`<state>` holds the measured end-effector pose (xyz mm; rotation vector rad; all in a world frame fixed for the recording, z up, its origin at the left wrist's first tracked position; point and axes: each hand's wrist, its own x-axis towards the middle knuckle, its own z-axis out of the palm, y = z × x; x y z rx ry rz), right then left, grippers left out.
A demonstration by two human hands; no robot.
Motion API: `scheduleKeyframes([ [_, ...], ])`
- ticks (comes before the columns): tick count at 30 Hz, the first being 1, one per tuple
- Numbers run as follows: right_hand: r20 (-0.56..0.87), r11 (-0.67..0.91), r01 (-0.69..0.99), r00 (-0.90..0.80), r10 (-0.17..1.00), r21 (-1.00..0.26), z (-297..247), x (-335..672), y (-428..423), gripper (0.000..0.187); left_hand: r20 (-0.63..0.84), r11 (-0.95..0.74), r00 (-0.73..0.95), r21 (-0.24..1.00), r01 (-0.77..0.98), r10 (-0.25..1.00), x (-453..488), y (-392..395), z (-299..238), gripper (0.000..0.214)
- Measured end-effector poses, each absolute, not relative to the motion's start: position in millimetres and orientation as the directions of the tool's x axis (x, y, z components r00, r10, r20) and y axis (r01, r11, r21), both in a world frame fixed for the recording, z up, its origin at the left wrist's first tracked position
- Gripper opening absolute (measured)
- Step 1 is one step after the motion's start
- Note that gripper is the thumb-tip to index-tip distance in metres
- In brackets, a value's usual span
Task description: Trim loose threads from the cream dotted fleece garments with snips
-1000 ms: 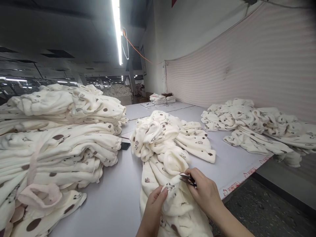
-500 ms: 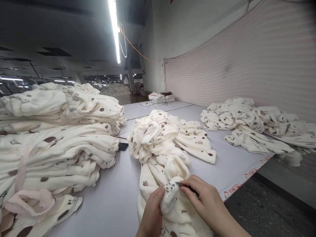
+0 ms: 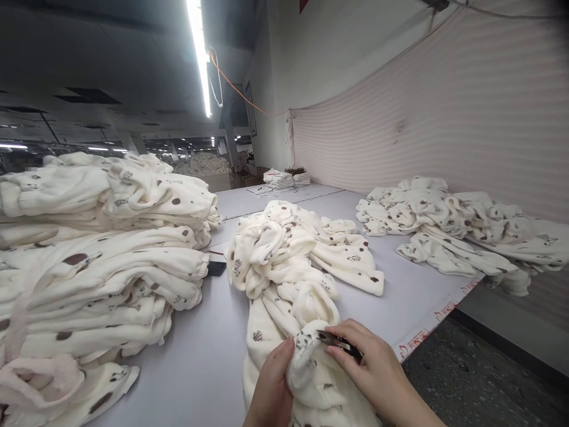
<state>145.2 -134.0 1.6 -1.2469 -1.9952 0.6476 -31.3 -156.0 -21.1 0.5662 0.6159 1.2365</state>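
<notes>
A cream fleece garment (image 3: 284, 279) with brown spots lies in a heap on the white table (image 3: 213, 350), running toward me. My left hand (image 3: 270, 385) pinches a rolled edge of it at the bottom middle. Close beside it, my right hand (image 3: 371, 370) is closed on small dark metal snips (image 3: 338, 341), their tip touching the same fold of cloth.
A tall stack of the same spotted garments (image 3: 98, 249) fills the left. Another loose heap (image 3: 448, 225) lies at the right by the striped wall. A dark phone (image 3: 216, 268) rests between stack and garment. Folded piles (image 3: 284, 178) sit far back. The table edge drops to a dark floor (image 3: 480, 379) at right.
Both hands have drawn slightly nearer and lower with the fold. The view has shifted a little to the right. The snips stay against the cloth.
</notes>
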Motion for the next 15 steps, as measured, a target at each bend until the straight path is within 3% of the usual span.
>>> scheduleKeyframes([
  [7, 0.253, 0.386, 0.491, -0.316, 0.914, -0.781, 0.8, 140.2, -125.2, 0.024, -0.134, 0.230, 0.193, 0.706, -0.670, 0.972, -30.1, -159.5, -15.6, 0.035],
  [15, 0.232, 0.295, 0.406, -0.197, 0.952, -0.865, -12.9, 153.8, -135.4, 0.028, -0.131, 0.210, 0.194, 0.856, -0.472, 0.972, -32.7, -147.9, -0.1, 0.024],
])
